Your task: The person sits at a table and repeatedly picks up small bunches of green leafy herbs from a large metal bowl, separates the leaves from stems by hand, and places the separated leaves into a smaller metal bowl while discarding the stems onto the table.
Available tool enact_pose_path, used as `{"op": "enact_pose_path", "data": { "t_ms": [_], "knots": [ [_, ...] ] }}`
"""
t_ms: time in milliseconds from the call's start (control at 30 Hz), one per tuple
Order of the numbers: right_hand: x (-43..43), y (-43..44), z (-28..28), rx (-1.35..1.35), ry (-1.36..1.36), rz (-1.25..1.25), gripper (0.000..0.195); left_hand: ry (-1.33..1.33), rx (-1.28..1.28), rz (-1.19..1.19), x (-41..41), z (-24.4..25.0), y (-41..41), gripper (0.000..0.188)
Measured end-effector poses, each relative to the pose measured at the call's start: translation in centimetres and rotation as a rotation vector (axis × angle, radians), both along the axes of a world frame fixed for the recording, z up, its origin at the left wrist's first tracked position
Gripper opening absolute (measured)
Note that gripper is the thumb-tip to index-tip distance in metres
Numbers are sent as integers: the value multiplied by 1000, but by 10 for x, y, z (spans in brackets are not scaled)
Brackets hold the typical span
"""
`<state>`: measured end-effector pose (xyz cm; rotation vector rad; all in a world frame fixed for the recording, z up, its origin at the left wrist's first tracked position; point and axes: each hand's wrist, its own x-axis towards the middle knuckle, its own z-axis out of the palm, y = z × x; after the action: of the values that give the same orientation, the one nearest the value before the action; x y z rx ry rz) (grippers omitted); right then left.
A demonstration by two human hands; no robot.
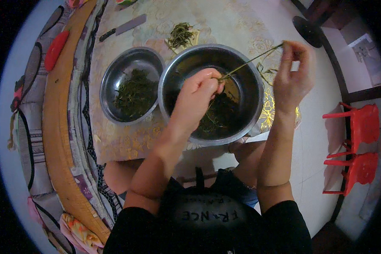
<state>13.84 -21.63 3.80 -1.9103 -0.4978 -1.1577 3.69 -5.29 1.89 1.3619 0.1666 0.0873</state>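
Note:
A thin green plant strand [252, 60] is stretched between my hands. Its lower end is pinched in my left hand [201, 90], above a large steel basin [260, 104] with dark greens and liquid at the bottom. My right hand [292, 68] grips the strand's upper end between thumb and fingers, just beyond the basin's right rim. Touching the basin on the left is a smaller steel bowl [106, 109] that holds chopped-looking dark greens [135, 92]. A tangled pile of stringy greens [181, 35] lies behind the basin.
A cleaver [131, 25] lies on the patterned tablecloth [123, 139] at the back left. Loose stems [266, 71] rest by the basin's right rim. Along the left runs a wooden bench or ledge [58, 127] with a red object [57, 50]. Red plastic stools [362, 127] stand at right.

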Motion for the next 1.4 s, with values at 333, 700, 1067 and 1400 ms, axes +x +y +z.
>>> {"op": "enact_pose_path", "data": {
  "t_ms": [333,700,1067,1400],
  "knots": [
    [58,-78,-61,-445,712,-194,17,-54,359,401,-34,-20,136,27],
    [-20,18,-32,-761,625,829,15,-62,1331,365,-52,-50,159,34],
    [-28,34,-33,-762,678,746,9,18,483,36,-25,-13,59,18],
    [-28,40,-53,-883,554,687,10,-4,398,19,-13,-28,40,16]
  ]
}}
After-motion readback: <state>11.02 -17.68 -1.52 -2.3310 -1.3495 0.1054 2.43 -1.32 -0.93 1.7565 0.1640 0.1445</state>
